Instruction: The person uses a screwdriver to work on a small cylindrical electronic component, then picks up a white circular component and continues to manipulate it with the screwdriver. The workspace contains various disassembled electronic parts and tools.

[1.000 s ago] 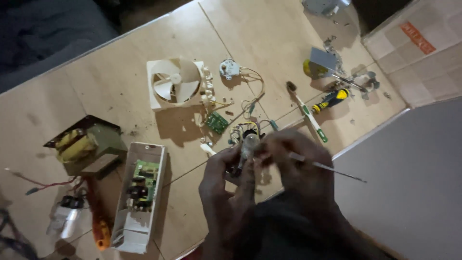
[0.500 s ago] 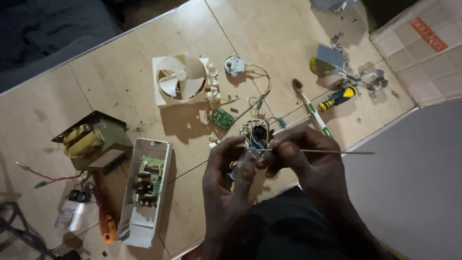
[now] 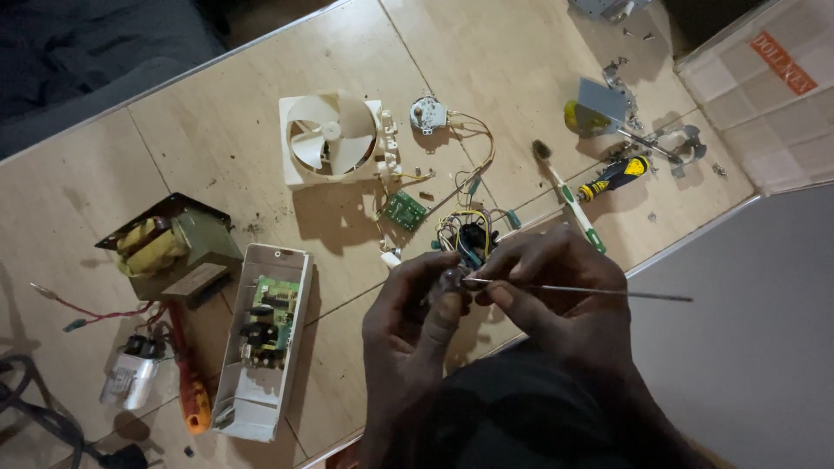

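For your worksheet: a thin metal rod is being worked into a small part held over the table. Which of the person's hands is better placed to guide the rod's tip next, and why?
Probably the right hand. Its grip already pinches the thin metal rod, tip against the small dark part. The left hand is occupied cradling that part.

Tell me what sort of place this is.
Probably an electronics repair bench. The wooden table holds appliance parts: a white fan, a transformer and an open casing with a circuit board. Both hands work a thin metal rod into a small part.

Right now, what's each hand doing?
Left hand: closed around a small dark part.
Right hand: pinching a thin metal rod.
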